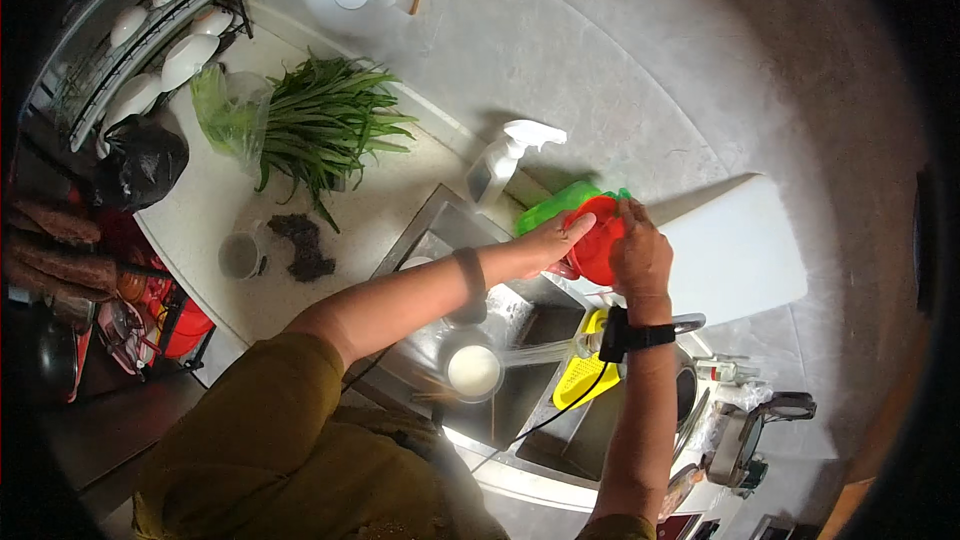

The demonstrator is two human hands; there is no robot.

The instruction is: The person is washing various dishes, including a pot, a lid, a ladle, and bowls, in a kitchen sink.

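Above the back of the sink I hold a round red plastic container point(597, 259). My left hand point(551, 244) grips its left side, thumb over the rim. Fingers curled, my right hand point(643, 259) closes on its right side; the fingertips are partly hidden. A green plastic bottle point(551, 208) lies just behind the container. Below my hands, water runs from the faucet point(589, 345) towards a round vessel of whitish liquid point(473, 370) in the steel sink point(525, 409).
A yellow strainer basket point(585, 379) sits at the sink divider. Behind stand a white spray bottle point(499, 161) and a white board point(731, 255). Leafy greens point(330, 120), a cup point(240, 255) and a dark cloth-like clump point(304, 247) occupy the left counter, near a dish rack point(154, 30).
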